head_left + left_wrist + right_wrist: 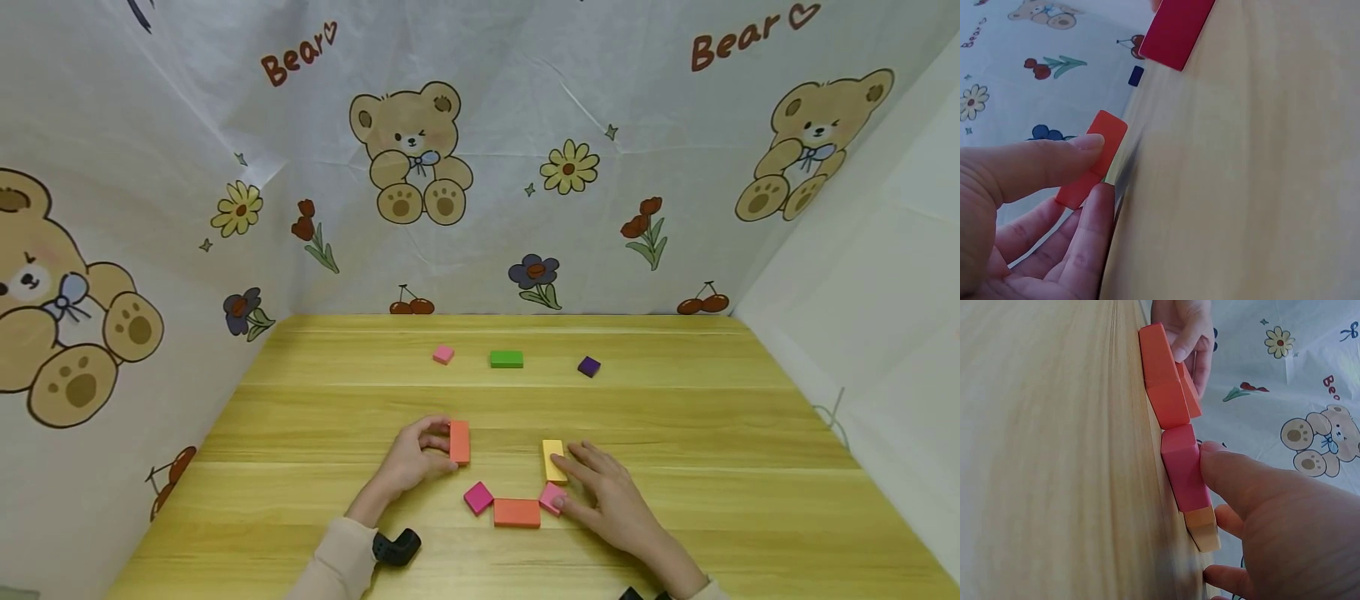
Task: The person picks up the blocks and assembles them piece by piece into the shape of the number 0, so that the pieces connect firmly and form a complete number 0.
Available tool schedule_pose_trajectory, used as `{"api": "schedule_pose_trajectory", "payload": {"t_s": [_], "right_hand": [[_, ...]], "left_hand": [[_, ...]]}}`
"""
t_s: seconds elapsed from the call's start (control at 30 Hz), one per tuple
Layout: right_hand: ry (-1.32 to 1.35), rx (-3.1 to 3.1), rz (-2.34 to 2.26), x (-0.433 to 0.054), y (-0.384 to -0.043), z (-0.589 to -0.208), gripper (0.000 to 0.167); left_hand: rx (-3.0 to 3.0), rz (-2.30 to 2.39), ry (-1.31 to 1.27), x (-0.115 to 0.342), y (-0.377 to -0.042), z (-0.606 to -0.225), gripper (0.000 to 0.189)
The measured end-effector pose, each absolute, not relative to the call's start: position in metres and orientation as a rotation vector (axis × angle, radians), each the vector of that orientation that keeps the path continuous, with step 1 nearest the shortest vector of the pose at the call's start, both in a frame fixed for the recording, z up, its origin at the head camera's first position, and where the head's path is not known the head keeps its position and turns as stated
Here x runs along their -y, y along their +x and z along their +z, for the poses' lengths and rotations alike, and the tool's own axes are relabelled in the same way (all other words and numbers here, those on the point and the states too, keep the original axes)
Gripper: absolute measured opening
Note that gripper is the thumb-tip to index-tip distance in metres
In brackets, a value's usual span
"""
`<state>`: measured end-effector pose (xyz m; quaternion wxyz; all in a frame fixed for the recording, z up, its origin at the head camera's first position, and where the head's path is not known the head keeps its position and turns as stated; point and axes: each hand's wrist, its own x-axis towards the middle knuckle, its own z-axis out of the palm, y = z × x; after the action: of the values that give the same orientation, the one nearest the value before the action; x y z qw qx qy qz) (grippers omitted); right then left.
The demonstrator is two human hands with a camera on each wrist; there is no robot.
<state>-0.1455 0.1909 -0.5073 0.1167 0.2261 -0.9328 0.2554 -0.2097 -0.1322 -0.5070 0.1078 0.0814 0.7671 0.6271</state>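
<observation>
An orange block [460, 443] is pinched in the left hand [414, 457], left of a yellow block [552, 467] on a wooden table [697, 425]. The right hand [613, 502], fingers loosely extended, touches the yellow block and a pink block [551, 497].

A smooth, matt block [460, 442] is held in the left grip [412, 456]; below it, a smooth, wood-look counter [660, 417] is seen.

Three blocks [507, 359] line the table [330, 400] back. A front block [517, 513] lies between left block [478, 498] and right block [550, 497]. Behind the right block is a rear block [552, 468]; left of this, a held block [460, 443] in the left hand [414, 456].
</observation>
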Motion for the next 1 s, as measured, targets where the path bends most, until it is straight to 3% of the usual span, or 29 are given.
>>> {"api": "schedule_pose_trajectory", "payload": {"t_s": [1.0], "right_hand": [[0.678,2.724,0.748,-0.193,-0.146,-0.508,0.052]], "left_hand": [[-2.259,1.819,0.364,0.118,-0.192,-0.509,0.067]]}}
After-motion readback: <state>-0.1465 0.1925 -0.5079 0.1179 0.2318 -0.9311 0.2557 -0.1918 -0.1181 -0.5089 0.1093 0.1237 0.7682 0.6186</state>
